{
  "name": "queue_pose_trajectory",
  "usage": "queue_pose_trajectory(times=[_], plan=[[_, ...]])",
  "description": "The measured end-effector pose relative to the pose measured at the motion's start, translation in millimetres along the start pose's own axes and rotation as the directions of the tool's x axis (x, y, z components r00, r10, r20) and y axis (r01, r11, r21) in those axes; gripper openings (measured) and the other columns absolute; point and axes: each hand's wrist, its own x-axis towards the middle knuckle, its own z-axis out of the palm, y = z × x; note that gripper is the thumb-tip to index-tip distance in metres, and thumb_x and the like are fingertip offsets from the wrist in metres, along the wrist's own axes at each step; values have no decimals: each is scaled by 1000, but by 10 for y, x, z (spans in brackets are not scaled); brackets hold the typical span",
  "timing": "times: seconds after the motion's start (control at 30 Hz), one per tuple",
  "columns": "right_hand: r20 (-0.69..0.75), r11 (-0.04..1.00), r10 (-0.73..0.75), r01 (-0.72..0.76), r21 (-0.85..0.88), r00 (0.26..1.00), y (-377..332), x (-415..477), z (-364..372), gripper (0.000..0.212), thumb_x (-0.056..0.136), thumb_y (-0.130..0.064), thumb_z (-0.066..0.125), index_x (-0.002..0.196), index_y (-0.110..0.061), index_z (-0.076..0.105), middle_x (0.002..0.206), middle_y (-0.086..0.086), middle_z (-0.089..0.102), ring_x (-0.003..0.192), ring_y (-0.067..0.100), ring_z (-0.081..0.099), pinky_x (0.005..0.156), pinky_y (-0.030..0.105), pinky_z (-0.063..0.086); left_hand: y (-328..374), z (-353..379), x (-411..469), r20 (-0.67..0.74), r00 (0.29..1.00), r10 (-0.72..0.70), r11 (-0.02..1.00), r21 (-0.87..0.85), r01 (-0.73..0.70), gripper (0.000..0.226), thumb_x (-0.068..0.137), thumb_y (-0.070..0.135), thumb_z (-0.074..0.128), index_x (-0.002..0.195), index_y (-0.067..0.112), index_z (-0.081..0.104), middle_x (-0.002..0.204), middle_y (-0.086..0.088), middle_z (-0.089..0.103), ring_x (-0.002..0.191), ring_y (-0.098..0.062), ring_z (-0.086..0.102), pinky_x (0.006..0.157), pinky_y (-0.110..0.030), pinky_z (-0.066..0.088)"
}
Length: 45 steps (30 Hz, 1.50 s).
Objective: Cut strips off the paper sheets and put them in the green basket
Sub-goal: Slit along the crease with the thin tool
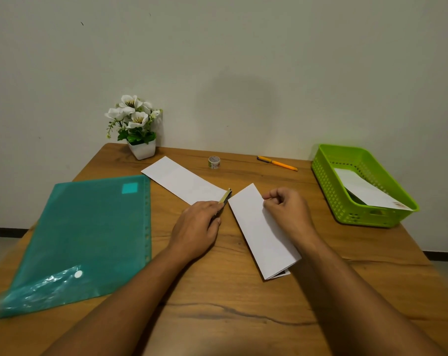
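Observation:
A folded white paper sheet (258, 232) lies in the middle of the wooden table (233, 304). My right hand (287, 209) rests on its right edge and pinches that edge with curled fingers. My left hand (197, 227) grips a small cutter (225, 197) with a yellow-and-black tip, just left of the folded sheet's far corner. A second white strip (184, 182) lies flat behind my left hand. The green basket (330, 191) stands at the right and holds a white piece of paper (366, 191).
A teal plastic folder (89, 237) covers the left of the table. At the back stand a white pot of flowers (138, 127), a tape roll (214, 162) and an orange pen (276, 163). The wall runs close behind the table.

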Motion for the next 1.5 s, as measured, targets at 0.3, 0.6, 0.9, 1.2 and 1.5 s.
queue_pose_trajectory(times=[0.3,0.6,0.9,1.2,1.5], plan=[[69,1000,6,-5,-13,998,-62,-46,117,20,93,-14,61,97,-26,77,91,-12,70,88,7,63,72,30,52,16,-8,-10,-3,1000,23,1000,2,-23,43,102,26,58,145,24,57,144,6,60,134,-12,50,107,-27,37],[202,995,76,-89,54,977,-35,-55,203,18,90,-13,65,87,-24,78,91,-7,76,89,14,71,82,42,61,8,-20,-9,-4,998,59,998,-10,-59,40,99,16,56,138,23,65,139,5,64,130,-10,54,106,-25,39],[192,993,79,-94,71,978,-93,36,331,18,94,-12,63,88,-24,74,90,-5,73,89,15,69,81,41,61,-6,-24,-20,16,993,118,993,-34,-117,41,95,16,55,132,25,69,133,8,68,123,-6,57,104,-28,48],[373,985,155,-172,13,915,-95,121,183,13,91,-32,76,102,-28,70,104,-3,69,99,16,64,80,36,57,-5,-8,-24,-11,996,85,996,-34,-85,42,96,16,56,136,22,66,137,5,66,127,-9,55,106,-29,45],[604,970,232,-227,-87,762,61,106,-96,17,93,-25,77,103,-12,73,100,7,78,99,27,72,77,40,53,-16,8,-18,-48,998,40,998,-53,-43,42,99,17,56,140,21,62,142,5,62,132,-10,52,107,-28,42]])
